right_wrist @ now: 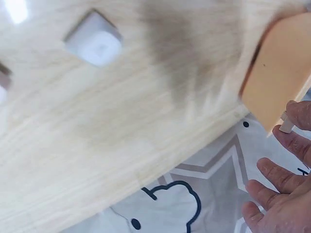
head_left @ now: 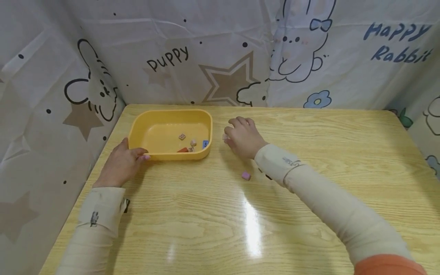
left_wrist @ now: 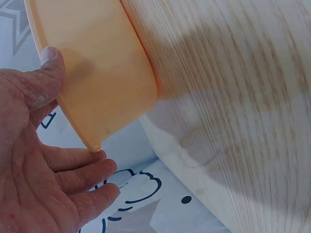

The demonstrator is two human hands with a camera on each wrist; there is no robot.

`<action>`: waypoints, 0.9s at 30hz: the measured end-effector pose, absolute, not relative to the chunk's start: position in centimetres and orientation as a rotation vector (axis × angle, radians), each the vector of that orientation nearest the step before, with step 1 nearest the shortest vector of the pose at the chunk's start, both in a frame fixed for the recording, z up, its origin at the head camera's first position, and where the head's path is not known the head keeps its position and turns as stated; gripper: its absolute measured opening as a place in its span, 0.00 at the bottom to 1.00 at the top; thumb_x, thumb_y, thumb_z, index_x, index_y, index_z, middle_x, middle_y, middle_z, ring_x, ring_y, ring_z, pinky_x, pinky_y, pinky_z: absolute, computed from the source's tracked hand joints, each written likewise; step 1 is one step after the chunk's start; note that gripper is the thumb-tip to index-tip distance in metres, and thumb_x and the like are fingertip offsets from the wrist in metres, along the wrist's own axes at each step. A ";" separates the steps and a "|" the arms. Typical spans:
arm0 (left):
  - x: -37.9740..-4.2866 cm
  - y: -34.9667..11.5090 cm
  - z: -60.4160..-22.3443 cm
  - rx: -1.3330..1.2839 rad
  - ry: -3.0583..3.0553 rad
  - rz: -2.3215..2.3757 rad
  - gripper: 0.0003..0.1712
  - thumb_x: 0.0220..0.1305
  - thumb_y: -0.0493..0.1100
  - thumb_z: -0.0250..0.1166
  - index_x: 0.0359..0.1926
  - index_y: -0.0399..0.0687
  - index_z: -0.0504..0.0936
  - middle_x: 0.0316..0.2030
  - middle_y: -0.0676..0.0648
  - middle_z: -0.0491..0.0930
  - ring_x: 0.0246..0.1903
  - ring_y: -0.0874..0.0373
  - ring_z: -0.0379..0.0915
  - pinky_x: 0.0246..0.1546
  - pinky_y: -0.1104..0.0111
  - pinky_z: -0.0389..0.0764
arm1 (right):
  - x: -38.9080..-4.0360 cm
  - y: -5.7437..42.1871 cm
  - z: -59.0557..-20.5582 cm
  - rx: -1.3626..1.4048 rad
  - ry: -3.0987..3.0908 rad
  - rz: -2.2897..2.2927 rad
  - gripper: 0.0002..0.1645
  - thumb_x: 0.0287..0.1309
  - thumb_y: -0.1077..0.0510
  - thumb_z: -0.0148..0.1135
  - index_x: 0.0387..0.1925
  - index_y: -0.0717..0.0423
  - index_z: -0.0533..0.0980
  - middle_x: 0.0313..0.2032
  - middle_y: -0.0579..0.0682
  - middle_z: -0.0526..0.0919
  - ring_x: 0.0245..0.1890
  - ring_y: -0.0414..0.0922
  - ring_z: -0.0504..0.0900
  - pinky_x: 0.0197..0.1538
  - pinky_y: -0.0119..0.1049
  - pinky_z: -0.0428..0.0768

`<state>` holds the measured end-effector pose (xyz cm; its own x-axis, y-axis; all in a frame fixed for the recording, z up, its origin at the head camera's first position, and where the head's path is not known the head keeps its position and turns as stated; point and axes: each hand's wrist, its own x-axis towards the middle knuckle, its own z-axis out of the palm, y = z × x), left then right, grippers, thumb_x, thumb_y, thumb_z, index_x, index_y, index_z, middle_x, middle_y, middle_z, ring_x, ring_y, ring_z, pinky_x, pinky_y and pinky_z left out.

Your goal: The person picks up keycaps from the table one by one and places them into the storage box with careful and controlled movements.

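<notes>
A yellow plastic basin [head_left: 172,156] stands at the back left of the table. My left hand [head_left: 121,162] holds its left front corner, with the thumb [left_wrist: 48,73] over the rim and the other fingers spread along the outside. Just right of the basin, my right hand [head_left: 243,137] pinches a small pale block [right_wrist: 286,124] between thumb and index finger, above the table. Inside the basin lie several small pieces, among them a blue block [head_left: 205,144], a red piece [head_left: 183,150] and a pale block [head_left: 193,143]. A purple block [head_left: 245,175] lies on the table below the right hand.
The wooden table [head_left: 192,221] ends at the back and left against a patterned cloth [head_left: 213,46]. A small dark object [head_left: 268,177] shows beneath the right sleeve; its kind cannot be made out. Another piece [right_wrist: 4,82] is cut off at the right wrist view's left edge.
</notes>
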<state>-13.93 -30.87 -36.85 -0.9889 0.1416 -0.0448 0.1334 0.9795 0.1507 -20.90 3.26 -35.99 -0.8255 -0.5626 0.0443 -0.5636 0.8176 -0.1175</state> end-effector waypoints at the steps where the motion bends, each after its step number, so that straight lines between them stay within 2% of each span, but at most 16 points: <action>1: -13.9 -30.9 -36.9 0.215 3.072 0.224 0.21 0.67 0.49 0.58 0.52 0.39 0.82 0.57 0.25 0.73 0.65 0.22 0.52 0.65 0.35 0.58 | -21.1 3.0 -35.7 0.925 -2.984 0.206 0.14 0.65 0.50 0.57 0.45 0.53 0.79 0.61 0.59 0.73 0.66 0.56 0.68 0.67 0.58 0.65; 9: -13.8 -31.1 -37.0 0.232 3.087 0.241 0.20 0.66 0.48 0.59 0.51 0.39 0.82 0.54 0.27 0.76 0.65 0.22 0.53 0.64 0.35 0.58 | -21.8 0.0 -34.0 0.948 -2.991 0.184 0.16 0.66 0.49 0.55 0.49 0.51 0.79 0.63 0.57 0.72 0.67 0.55 0.66 0.69 0.57 0.64; 16: -13.8 -31.0 -37.0 0.247 3.111 0.243 0.19 0.66 0.48 0.59 0.49 0.38 0.83 0.56 0.24 0.72 0.63 0.24 0.56 0.63 0.36 0.61 | -21.9 -2.1 -33.9 0.983 -2.989 0.184 0.17 0.65 0.47 0.57 0.50 0.49 0.79 0.64 0.56 0.72 0.68 0.54 0.66 0.70 0.55 0.63; 21: -13.8 -31.0 -37.0 0.240 3.113 0.246 0.19 0.66 0.48 0.60 0.50 0.39 0.83 0.56 0.24 0.73 0.63 0.23 0.55 0.63 0.36 0.61 | -22.0 -3.0 -34.0 1.000 -2.981 0.187 0.16 0.66 0.47 0.56 0.50 0.47 0.79 0.65 0.55 0.71 0.68 0.53 0.65 0.70 0.54 0.63; 27: -13.8 -31.1 -37.0 0.237 3.117 0.229 0.19 0.66 0.48 0.60 0.49 0.40 0.83 0.55 0.25 0.74 0.64 0.23 0.54 0.63 0.36 0.61 | -22.3 -3.2 -34.2 0.955 -3.047 0.139 0.29 0.65 0.39 0.55 0.61 0.49 0.70 0.69 0.56 0.64 0.71 0.57 0.59 0.72 0.56 0.59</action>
<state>-13.76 -31.05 -36.96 -0.9886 0.1506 0.0040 0.1496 0.9780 0.1457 -22.27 -3.19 -34.20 -0.8203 -0.5713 -0.0263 -0.5666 0.8180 -0.0994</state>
